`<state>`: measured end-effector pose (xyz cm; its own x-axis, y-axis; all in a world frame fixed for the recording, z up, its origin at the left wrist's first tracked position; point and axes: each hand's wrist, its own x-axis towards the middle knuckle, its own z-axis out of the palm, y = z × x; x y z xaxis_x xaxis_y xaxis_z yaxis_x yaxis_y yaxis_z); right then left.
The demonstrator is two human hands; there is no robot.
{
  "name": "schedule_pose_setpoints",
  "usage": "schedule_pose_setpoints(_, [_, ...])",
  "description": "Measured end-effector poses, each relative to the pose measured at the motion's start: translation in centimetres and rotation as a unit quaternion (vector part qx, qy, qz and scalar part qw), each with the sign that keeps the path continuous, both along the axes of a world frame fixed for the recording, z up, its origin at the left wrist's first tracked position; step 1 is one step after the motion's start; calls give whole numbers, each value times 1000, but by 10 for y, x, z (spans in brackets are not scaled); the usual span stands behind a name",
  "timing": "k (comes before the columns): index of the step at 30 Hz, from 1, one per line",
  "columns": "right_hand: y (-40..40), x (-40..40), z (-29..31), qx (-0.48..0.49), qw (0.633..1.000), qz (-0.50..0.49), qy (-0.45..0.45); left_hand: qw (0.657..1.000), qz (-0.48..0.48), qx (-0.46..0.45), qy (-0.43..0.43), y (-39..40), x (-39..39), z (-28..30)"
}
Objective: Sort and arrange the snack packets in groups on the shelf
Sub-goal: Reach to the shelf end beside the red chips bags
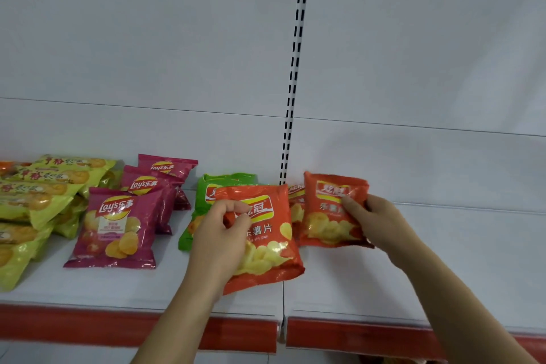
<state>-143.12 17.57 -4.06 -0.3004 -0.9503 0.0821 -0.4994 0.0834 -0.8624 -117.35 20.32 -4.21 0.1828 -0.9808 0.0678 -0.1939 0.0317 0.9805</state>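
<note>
- Closest to the camera are two bare forearms reaching up from the bottom edge over the red front strip (pixel 88 323) of the white shelf (pixel 443 260).
- The left hand (pixel 218 233) has the big orange chip bag (pixel 266 233). Its fingers (pixel 233 204) are curled over the bag's upper left part, thumb and forefinger pinching the front near the logo, and the palm covers the bag's left edge. The bag sits tilted right where the two shelf boards meet; can't tell if its bottom rests on the shelf or is lifted.
- The right hand (pixel 381 220) grips a smaller orange chip bag (pixel 331 213) by its right edge, thumb across the front under the logo, the other fingers hidden behind. This bag stands pretty much upright, just right of the big one.
- Between the two bags there's a sliver of a third orange bag (pixel 296 207) peeking out.
- A green bag (pixel 206 195) lies behind the left hand, mostly covered by it and the big orange bag.
- Further left, three pink chip bags (pixel 115 230) sit one behind another, and a pile of yellow-green packets (pixel 38 201) fills the far left.
- A slotted upright rail (pixel 295 68) runs up the white back panel, above the orange bags.
</note>
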Motion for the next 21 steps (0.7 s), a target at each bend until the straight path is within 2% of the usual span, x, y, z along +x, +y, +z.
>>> schedule_pose_setpoints(3, [-19,17,-18,26,991,48,125,1000,-5,2,-2,3,4,-1])
schedule_pose_setpoints(6, [-33,28,-30,22,979,21,204,1000,3,-1,-12,5,9,-3])
schedule_pose_setpoints(11, [-42,35,-36,6,971,3,240,1000,4,-3,-3,8,10,-9])
schedule_pose_setpoints(16, [-34,40,-34,-65,980,33,185,1000,-2,-4,15,10,10,-13])
schedule_pose_setpoints(21, [-39,44,-33,-9,969,13,247,1000,-6,-11,17,12,5,-11])
